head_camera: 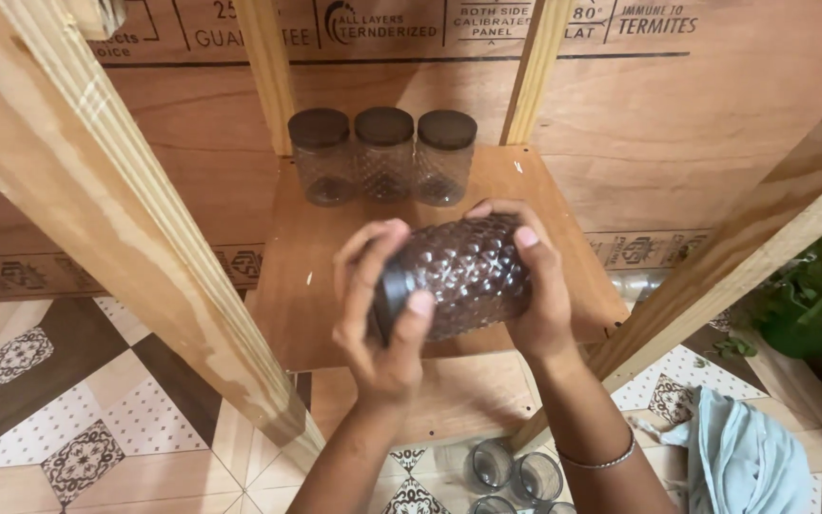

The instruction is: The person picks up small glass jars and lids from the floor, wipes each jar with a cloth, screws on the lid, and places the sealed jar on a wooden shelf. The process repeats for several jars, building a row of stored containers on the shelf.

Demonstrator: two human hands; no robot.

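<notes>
Left hand (382, 319) curls around the dark lid (390, 303), right hand (535, 295) wraps the sideways-tilted textured jar (468, 271).

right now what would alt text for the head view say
Two hands hold a dimpled glass jar sideways, left hand on its dark lid, right hand round the body. Three matching lidded jars stand behind on a wooden shelf.

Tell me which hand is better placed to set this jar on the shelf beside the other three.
Right, probably. The right hand wraps the textured jar around its body, on the side towards the three jars at the back of the shelf. The left hand only cups the dark lid.
</notes>
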